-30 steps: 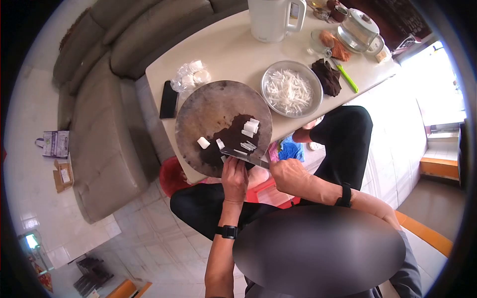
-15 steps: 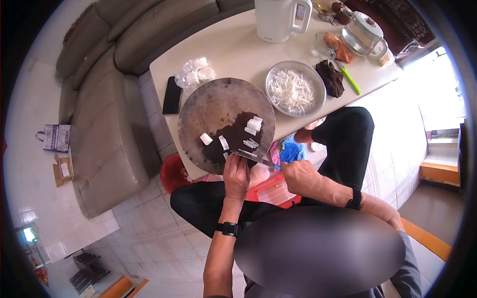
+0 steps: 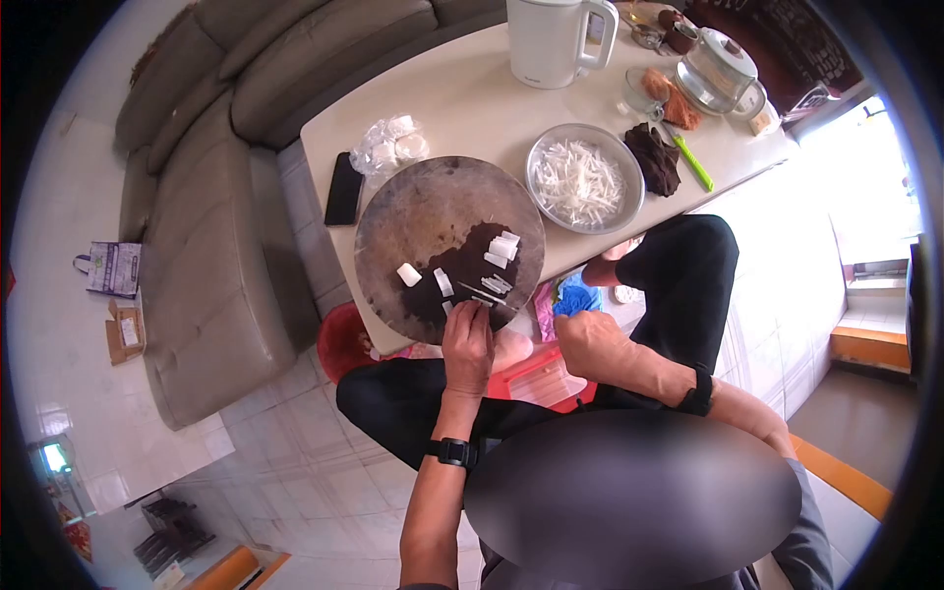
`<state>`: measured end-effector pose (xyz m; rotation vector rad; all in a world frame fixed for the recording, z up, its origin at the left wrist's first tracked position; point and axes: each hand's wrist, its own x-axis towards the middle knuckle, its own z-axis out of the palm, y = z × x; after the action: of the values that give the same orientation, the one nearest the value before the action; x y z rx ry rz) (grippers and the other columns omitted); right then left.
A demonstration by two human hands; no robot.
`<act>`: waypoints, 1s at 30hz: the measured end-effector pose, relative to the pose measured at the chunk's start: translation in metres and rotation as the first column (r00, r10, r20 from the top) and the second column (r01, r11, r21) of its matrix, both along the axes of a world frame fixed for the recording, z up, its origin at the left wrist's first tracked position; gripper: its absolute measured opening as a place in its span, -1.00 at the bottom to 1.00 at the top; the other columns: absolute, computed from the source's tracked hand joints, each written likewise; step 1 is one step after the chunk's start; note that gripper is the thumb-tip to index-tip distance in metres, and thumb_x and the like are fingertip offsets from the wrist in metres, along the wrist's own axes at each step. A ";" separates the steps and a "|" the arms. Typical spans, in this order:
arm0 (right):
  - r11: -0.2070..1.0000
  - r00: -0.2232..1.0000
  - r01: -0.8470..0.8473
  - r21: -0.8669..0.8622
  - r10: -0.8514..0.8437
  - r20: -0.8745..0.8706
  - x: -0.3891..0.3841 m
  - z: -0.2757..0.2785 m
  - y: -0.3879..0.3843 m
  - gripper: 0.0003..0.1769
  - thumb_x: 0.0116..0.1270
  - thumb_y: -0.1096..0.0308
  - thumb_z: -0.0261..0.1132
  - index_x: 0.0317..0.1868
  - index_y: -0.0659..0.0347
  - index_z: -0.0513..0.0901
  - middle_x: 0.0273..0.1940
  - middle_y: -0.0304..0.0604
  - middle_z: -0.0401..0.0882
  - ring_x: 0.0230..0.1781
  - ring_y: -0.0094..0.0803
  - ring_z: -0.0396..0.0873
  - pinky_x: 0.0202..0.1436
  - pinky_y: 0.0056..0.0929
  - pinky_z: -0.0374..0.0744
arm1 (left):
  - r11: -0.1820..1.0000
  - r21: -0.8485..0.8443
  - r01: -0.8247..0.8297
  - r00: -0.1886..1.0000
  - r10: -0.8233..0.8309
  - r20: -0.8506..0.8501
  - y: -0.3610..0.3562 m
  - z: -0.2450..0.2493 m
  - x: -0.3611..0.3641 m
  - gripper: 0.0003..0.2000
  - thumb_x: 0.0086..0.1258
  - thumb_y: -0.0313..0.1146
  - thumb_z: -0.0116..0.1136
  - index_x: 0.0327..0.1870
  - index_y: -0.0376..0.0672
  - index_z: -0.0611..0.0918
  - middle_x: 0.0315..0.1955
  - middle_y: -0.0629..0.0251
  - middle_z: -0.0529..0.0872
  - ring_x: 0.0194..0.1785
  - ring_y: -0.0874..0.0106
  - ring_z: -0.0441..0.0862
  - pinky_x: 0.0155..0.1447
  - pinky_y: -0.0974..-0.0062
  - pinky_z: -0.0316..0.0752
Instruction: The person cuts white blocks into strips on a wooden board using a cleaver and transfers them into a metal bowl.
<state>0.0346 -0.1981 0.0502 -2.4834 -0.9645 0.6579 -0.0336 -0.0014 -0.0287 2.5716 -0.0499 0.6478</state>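
My right hand [image 3: 594, 346] is closed around the handle of a knife, right of the round wooden chopping board [image 3: 413, 221]. The thin knife blade [image 3: 484, 294], seen almost edge-on, reaches left over the board's near edge. My left hand [image 3: 467, 344] has its fingers pressed together on a white piece [image 3: 448, 307] of firm, radish-like vegetable, close beside the blade and mostly covered by the fingertips. Cut strips [image 3: 497, 284] lie just beyond the blade. Behind them sit stacked slices [image 3: 502, 250]. A white chunk [image 3: 408, 274] and a smaller piece [image 3: 442, 282] rest further left.
A metal bowl of white shreds [image 3: 580, 182] stands right of the board. Left of it are a black phone [image 3: 343, 189] and a plastic bag of white chunks [image 3: 390, 146]. A dark cloth [image 3: 652, 157], green-handled tool [image 3: 694, 163], white kettle [image 3: 551, 44] and glass pot [image 3: 718, 74] are behind.
The knife blade has turned from showing its flat side to nearly edge-on, and its tip sits slightly higher. My right hand has risen a little; my left hand stays almost where it was.
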 end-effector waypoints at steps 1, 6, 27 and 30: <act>1.000 1.000 -0.007 -0.001 0.007 -0.007 -0.001 0.005 -0.001 -0.88 -0.10 0.51 0.21 -0.47 0.35 0.55 -0.51 0.19 0.58 -0.43 0.07 0.63 -0.33 -0.09 0.58 | 1.000 0.003 -0.001 1.000 0.001 0.002 0.000 -0.001 -0.001 -0.79 0.12 -0.62 0.14 -0.19 -0.38 0.61 -0.16 0.05 0.60 -0.02 0.08 0.55 0.10 0.23 0.50; 0.996 0.998 -0.059 -0.065 0.057 -0.032 -0.003 0.008 -0.002 -0.88 -0.10 0.51 0.21 -0.47 0.35 0.55 -0.51 0.20 0.58 -0.42 0.08 0.63 -0.33 -0.08 0.58 | 1.000 -0.004 0.000 1.000 0.000 0.002 0.001 -0.001 -0.001 -0.78 0.11 -0.62 0.15 -0.18 -0.39 0.61 -0.16 0.05 0.60 -0.02 0.07 0.55 0.09 0.23 0.50; 0.996 0.998 0.044 0.083 -0.047 0.033 0.000 -0.006 0.003 -0.91 -0.08 0.51 0.20 -0.51 0.37 0.54 -0.51 0.20 0.57 -0.42 0.10 0.62 -0.34 -0.06 0.58 | 0.975 -0.113 -0.192 0.980 0.186 -0.067 0.016 0.020 0.012 -0.81 0.18 -0.57 0.17 -0.17 -0.31 0.61 -0.16 0.06 0.61 -0.05 0.10 0.56 0.05 0.26 0.47; 0.992 0.996 0.083 0.092 -0.080 -0.038 0.001 -0.009 0.003 -0.89 -0.05 0.51 0.19 -0.48 0.39 0.54 -0.49 0.23 0.57 -0.40 0.14 0.61 -0.30 -0.02 0.57 | 0.956 -0.076 -0.283 0.953 0.271 -0.136 0.037 0.021 0.026 -0.63 0.13 -0.56 0.24 0.02 -0.28 0.57 -0.05 0.06 0.58 0.00 0.10 0.54 0.07 0.30 0.47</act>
<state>0.0356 -0.1952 0.0409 -2.4076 -0.8559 0.6132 -0.0077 0.0352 -0.0072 2.5415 0.3823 0.5719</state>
